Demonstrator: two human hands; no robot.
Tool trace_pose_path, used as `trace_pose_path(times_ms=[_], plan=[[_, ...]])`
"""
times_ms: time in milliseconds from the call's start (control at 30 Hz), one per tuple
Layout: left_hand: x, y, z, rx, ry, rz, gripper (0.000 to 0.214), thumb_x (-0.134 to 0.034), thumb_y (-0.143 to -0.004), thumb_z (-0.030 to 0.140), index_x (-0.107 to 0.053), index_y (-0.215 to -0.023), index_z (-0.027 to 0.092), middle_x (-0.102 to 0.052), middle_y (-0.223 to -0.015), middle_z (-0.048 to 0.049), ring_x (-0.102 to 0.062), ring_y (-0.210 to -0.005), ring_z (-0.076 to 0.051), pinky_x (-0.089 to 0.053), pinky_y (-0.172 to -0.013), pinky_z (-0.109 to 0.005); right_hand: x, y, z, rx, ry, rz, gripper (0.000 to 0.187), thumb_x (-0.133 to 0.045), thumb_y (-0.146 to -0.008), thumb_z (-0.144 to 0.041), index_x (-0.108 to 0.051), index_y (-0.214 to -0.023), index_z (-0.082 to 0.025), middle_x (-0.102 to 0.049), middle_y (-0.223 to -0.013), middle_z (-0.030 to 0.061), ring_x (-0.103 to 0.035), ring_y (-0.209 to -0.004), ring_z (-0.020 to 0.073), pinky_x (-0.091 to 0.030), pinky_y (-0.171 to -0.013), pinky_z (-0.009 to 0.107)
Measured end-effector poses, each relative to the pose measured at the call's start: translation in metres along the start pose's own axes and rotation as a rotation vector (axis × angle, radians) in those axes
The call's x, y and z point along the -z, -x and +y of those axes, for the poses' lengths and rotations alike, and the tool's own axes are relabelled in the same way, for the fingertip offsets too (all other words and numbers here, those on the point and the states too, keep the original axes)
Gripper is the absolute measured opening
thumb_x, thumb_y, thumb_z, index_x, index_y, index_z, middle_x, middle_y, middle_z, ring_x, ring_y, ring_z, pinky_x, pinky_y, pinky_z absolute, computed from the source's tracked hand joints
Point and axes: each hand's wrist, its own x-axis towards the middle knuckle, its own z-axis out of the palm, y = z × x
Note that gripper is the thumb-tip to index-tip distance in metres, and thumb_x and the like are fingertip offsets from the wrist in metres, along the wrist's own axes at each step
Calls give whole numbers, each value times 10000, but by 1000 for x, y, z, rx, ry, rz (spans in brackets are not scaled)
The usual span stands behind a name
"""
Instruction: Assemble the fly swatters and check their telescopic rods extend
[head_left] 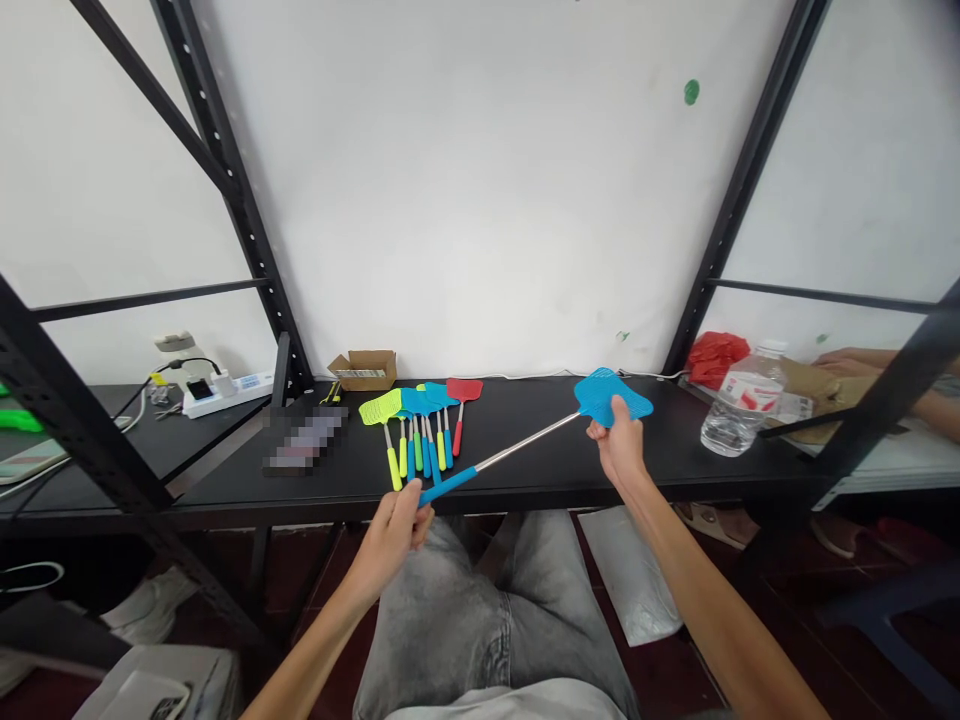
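Observation:
A blue fly swatter [529, 443] with an extended metal rod is stretched between my two hands, in front of the black table's edge. My left hand [397, 525] is closed round the end of its blue handle. At the other end my right hand [621, 445] pinches the flat blue head, thumb on top. Beyond my left hand, a row of several fly swatters [426, 430] with yellow, blue, green and red parts lies on the table, heads toward the wall.
A small open cardboard box [367, 372] stands by the wall. To the right are a large clear plastic bottle [742, 400] and a red plastic bag [718, 358]. A power strip [229, 393] lies at left. Black metal posts [739, 190] flank the table; another person's arm [862, 357] shows far right.

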Motion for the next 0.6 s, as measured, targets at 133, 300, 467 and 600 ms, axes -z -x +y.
trace_pose_path(times_ms=[133,300,467,600], plan=[[-18,-2,-1,66,77,-156,491,-411,-922,551,-327,-577,212,-247,-470,63,-215,-427,-82,-226,-448,-243,8,-3,-21,-18,-59,-102,368,-645,-827,-516,-579,-728,-167,-620,-642,28,-547,-507,106,-408,-434,218],[-36,3,5,7,105,-186,551,-427,-932,544,-250,-532,210,-226,-438,66,-182,-412,-66,-199,-448,-246,3,-4,-30,-6,-102,-148,332,-665,-832,-473,-648,-820,-141,-702,-809,93,-629,-596,121,-458,-501,214],[-38,8,17,62,254,-165,547,-406,-942,540,-246,-526,223,-196,-379,79,-174,-372,-69,-281,-456,-259,-2,1,-25,56,-150,-162,336,-666,-836,-481,-657,-818,-146,-698,-782,74,-616,-589,104,-495,-543,212],[-38,8,18,139,324,-196,529,-396,-946,554,-284,-551,221,-177,-399,93,-144,-378,-65,-303,-462,-254,-6,1,-29,98,-164,-191,352,-670,-829,-499,-661,-828,-147,-697,-785,75,-639,-623,121,-507,-549,221]])
